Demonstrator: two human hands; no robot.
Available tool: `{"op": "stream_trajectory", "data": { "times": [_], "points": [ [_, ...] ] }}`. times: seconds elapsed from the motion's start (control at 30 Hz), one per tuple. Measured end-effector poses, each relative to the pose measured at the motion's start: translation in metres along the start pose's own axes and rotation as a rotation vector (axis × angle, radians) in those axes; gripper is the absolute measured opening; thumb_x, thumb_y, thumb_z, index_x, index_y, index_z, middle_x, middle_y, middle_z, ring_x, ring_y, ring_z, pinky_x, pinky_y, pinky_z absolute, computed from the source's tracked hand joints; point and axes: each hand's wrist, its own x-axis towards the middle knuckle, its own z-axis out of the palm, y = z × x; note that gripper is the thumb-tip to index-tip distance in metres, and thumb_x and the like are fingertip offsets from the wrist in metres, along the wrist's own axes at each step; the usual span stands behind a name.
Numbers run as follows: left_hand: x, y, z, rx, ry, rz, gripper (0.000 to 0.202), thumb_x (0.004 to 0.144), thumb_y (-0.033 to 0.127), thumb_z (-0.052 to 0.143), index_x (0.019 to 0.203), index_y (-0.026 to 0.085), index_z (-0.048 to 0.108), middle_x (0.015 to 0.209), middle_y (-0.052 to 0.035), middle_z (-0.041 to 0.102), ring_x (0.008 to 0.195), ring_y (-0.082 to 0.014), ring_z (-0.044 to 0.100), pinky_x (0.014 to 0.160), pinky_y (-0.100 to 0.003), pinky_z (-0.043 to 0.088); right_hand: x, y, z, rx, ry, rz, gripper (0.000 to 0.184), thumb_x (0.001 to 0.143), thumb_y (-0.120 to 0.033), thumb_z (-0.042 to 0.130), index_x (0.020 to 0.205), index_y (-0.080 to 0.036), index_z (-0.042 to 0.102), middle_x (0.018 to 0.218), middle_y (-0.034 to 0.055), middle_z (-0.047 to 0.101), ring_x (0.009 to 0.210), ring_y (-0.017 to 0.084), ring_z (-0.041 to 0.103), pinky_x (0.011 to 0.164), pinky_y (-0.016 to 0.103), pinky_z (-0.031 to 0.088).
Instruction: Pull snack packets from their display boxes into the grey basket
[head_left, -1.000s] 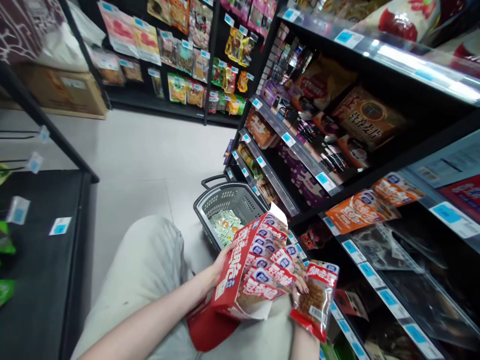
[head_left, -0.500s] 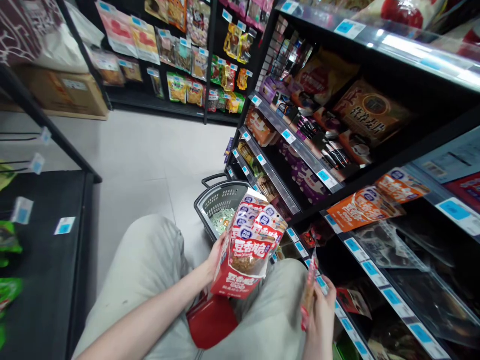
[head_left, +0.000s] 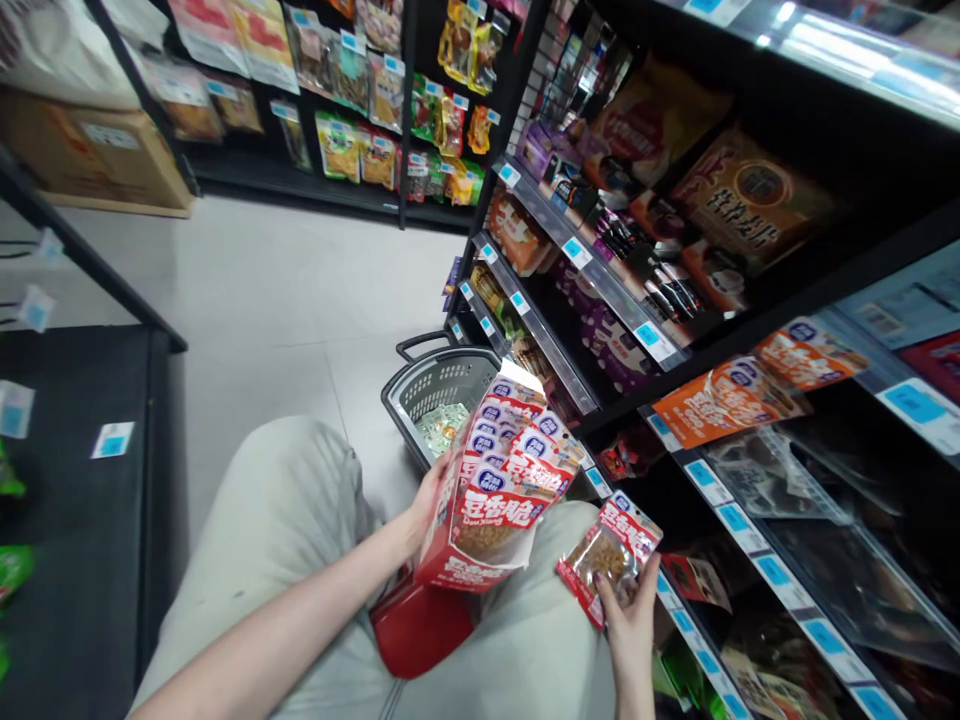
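Observation:
My left hand [head_left: 426, 512] grips the left side of a red and white display box [head_left: 472, 565], tilted above my knees. Several red snack packets [head_left: 495, 510] stand inside it, some leaning out at the right. In my right hand [head_left: 634, 620] is a single snack packet [head_left: 609, 555] of the same design, pinched at its lower right edge. Its front, with a clear window showing brown contents, faces me. A red flap [head_left: 420, 625], perhaps the box's lid, rests on my lap under the box.
A grey shopping basket [head_left: 439, 385] stands on the floor beyond my knees, with a greenish packet [head_left: 442, 428] in it. Shelves of packaged food [head_left: 585, 265] rise close on my right. A black rack [head_left: 75, 500] is at left, and hanging snack bags [head_left: 337, 145] line the back.
My right hand has turned the single packet from edge-on to front-facing. The display box stays in my left hand, nearly in place. The view has shifted slightly.

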Motion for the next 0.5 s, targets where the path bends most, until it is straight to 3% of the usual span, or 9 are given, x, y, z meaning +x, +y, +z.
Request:
{"op": "stream_trajectory", "data": {
  "times": [0.1,0.2,0.33,0.5],
  "points": [
    [-0.002,-0.002,0.001,-0.013,0.03,-0.037,0.07,0.085,0.058,0.048,0.136,0.01,0.051,0.122,-0.0163,0.067,0.116,-0.0325,0.062,0.107,-0.053,0.04,0.0,0.013,-0.006,-0.225,0.132,0.024,0.119,0.055,-0.068,0.072,0.146,-0.005,0.027,0.137,0.0253,0.048,0.118,0.039,0.053,0.098,0.051,0.044],
    [-0.007,-0.003,0.006,0.022,0.01,-0.106,0.078,0.082,0.065,0.048,0.136,0.008,0.052,0.122,-0.0181,0.067,0.116,-0.0363,0.062,0.106,-0.058,0.039,-0.01,0.022,-0.011,-0.363,0.186,0.077,0.087,0.051,-0.07,0.072,0.112,-0.011,0.054,0.096,0.0155,0.063,0.099,0.037,0.06,0.089,0.049,0.047],
    [-0.009,-0.002,0.008,0.047,-0.009,-0.143,0.081,0.082,0.069,0.046,0.137,0.009,0.051,0.121,-0.0172,0.067,0.114,-0.0372,0.062,0.104,-0.059,0.039,-0.031,0.02,-0.011,-0.333,0.095,0.124,0.057,0.055,-0.065,0.075,0.087,-0.022,0.055,0.073,0.0034,0.063,0.078,0.029,0.063,0.076,0.04,0.048],
    [-0.003,-0.001,-0.001,0.034,-0.008,-0.044,0.072,0.085,0.062,0.047,0.135,0.01,0.053,0.121,-0.0166,0.067,0.114,-0.0361,0.062,0.106,-0.059,0.038,-0.03,0.003,-0.01,-0.079,0.005,0.17,0.051,0.055,-0.063,0.073,0.08,-0.02,0.061,0.07,0.0022,0.067,0.066,0.023,0.061,0.062,0.033,0.048]
  ]
}}
